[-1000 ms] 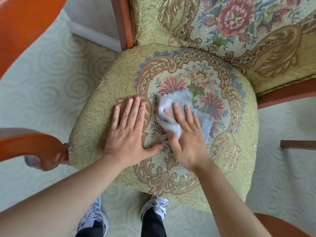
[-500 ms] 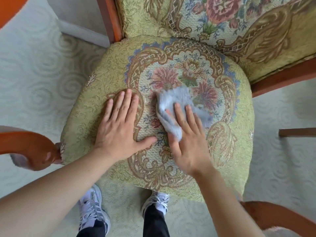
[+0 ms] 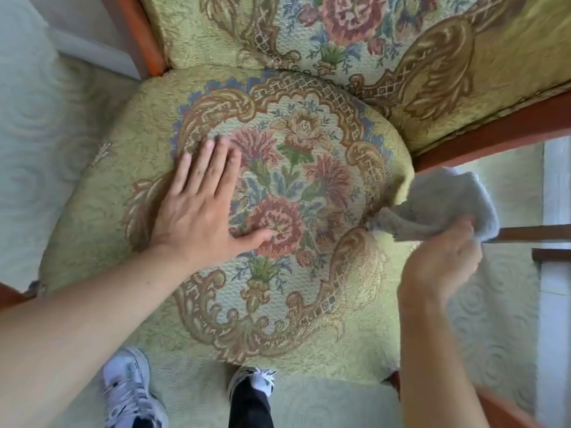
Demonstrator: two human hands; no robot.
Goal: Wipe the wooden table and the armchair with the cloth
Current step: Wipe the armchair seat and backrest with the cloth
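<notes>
The armchair's round seat cushion (image 3: 123, 211), green-gold with a floral pattern, fills the middle of the head view; its padded back (image 3: 448, 72) rises at the top. My left hand (image 3: 200, 211) lies flat on the seat's left half, fingers together, holding nothing. My right hand (image 3: 441, 261) is raised at the seat's right edge, fingers closed on the bunched grey cloth (image 3: 438, 202). The cloth hangs above the edge; one corner reaches the cushion's right rim. The wooden table is out of view.
The chair's orange-brown wooden frame (image 3: 494, 131) runs along the back's right side, with an armrest end (image 3: 9, 295) at the far left. A dark wooden bar (image 3: 537, 233) crosses behind the cloth. Pale patterned carpet (image 3: 37, 149) surrounds the chair; my two shoes (image 3: 129, 393) stand below the seat.
My right hand swept the cloth from the seat's centre to its right edge and lifted it, bunched. My left hand stayed flat on the seat. The view moved closer.
</notes>
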